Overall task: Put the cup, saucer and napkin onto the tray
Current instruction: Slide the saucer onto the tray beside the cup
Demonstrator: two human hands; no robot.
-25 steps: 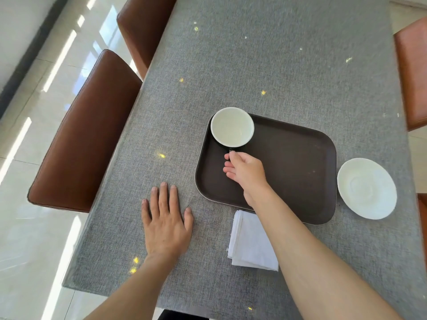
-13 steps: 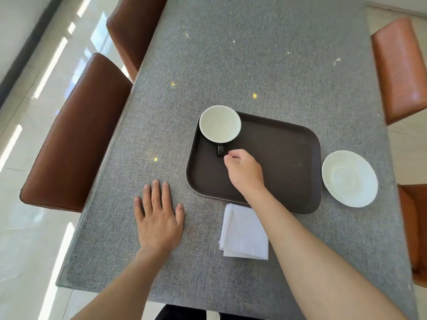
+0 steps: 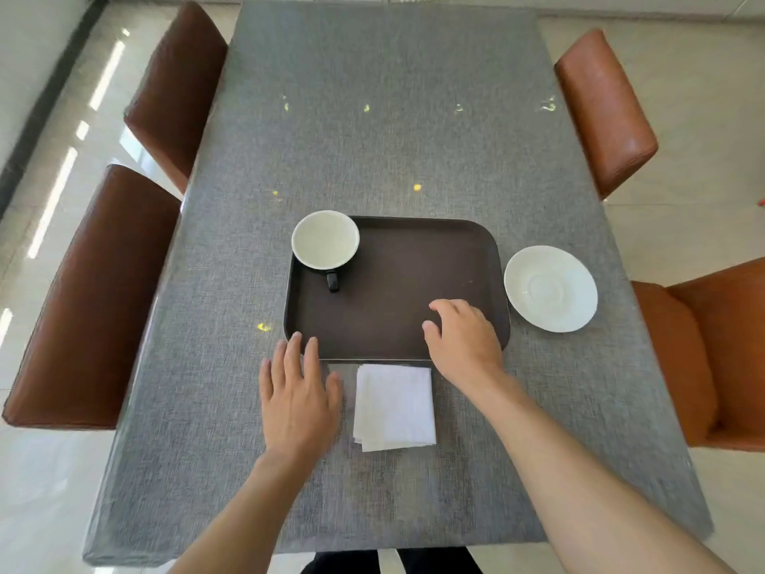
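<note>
A dark brown tray (image 3: 414,279) lies in the middle of the grey table. The cup (image 3: 325,240), white inside with a black handle pointing toward me, stands in the tray's far left corner. A white saucer (image 3: 550,287) rests on the table just right of the tray. A folded white napkin (image 3: 394,406) lies on the table against the tray's near edge. My right hand (image 3: 461,341) hovers over the tray's near right part, fingers loosely curled, holding nothing. My left hand (image 3: 298,391) is flat on the table left of the napkin, fingertips at the tray's near left corner.
The grey tablecloth (image 3: 372,118) stretches far ahead. Two brown chairs (image 3: 95,292) stand along the left side. Two orange-brown chairs (image 3: 604,109) stand on the right, one close to the saucer.
My right hand let go of the cup's handle and moved right across the tray toward the saucer side. My left hand slid closer to the tray. The view has shifted and now faces the table squarely.
</note>
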